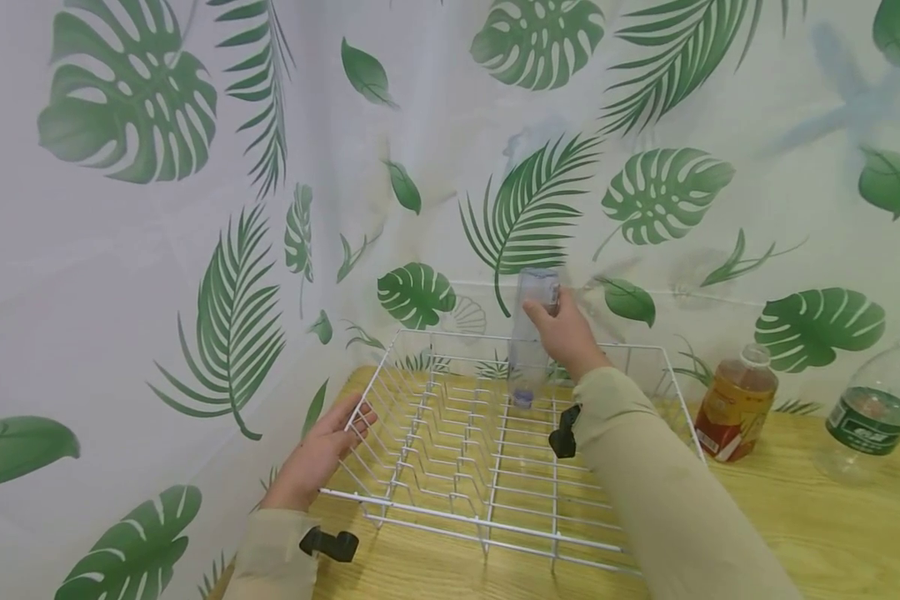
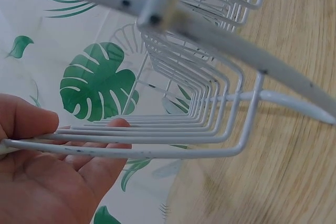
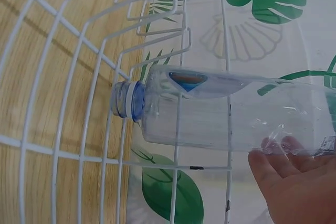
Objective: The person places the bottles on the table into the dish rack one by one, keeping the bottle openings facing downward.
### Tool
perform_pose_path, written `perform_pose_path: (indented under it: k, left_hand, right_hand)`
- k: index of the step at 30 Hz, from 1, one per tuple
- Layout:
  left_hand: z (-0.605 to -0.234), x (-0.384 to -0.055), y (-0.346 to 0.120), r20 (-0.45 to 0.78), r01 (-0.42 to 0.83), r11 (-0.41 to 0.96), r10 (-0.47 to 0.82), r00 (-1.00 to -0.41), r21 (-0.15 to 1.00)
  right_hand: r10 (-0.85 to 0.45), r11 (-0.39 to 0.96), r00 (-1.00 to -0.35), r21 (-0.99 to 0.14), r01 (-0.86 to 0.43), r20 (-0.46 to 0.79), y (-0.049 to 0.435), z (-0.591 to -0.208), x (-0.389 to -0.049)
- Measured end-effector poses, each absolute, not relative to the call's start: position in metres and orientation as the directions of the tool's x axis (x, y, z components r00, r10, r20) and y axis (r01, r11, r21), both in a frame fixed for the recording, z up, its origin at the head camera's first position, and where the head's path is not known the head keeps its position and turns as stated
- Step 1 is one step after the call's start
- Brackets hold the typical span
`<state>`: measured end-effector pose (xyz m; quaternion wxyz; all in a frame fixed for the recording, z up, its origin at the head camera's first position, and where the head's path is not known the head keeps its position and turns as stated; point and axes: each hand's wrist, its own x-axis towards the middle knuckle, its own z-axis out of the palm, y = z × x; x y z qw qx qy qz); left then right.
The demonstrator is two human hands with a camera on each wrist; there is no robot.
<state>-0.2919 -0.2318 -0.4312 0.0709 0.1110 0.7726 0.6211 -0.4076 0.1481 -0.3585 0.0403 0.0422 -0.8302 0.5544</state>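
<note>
A white wire dish rack [image 1: 435,510] stands on the wooden table. My left hand [image 1: 311,462] holds its left side, with the thumb and fingers about the side wires [image 2: 184,153] in the left wrist view. My right hand [image 1: 567,333] grips a clear plastic bottle [image 1: 528,354] over the rear of the rack. The bottle is upside down, its blue-ringed neck pointing down at the rack wires. In the right wrist view the bottle [image 3: 205,114] looks see-through, with a small coloured label patch; the fingertips press against its side near the base.
To the right of the rack, a bottle with an orange and red label [image 1: 738,404] stands on the table [image 1: 817,525]. Farther right is a large clear bottle with a green label [image 1: 870,421]. A leaf-printed white curtain [image 1: 435,233] hangs close behind and along the left.
</note>
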Motion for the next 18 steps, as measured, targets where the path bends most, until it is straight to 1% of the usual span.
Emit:
perform_pose_path:
  k: [6, 12, 18]
  left_hand:
    - [-0.431, -0.292, -0.231, 0.023, 0.075, 0.196, 0.257, -0.966, 0.978]
    - [-0.431, -0.291, -0.232, 0.032, 0.088, 0.188, 0.283, -0.959, 0.978]
    - [-0.432, -0.291, -0.233, 0.029, 0.079, 0.177, 0.272, -0.962, 0.981]
  right_hand:
    - [-0.026, 0.408, -0.995, -0.908, -0.097, 0.094, 0.151, -0.357, -0.405]
    - [-0.028, 0.483, -0.997, -0.872, -0.081, 0.077, 0.155, -0.354, -0.398]
    - [-0.054, 0.479, -0.997, -0.874, -0.080, 0.062, 0.158, -0.350, -0.392]
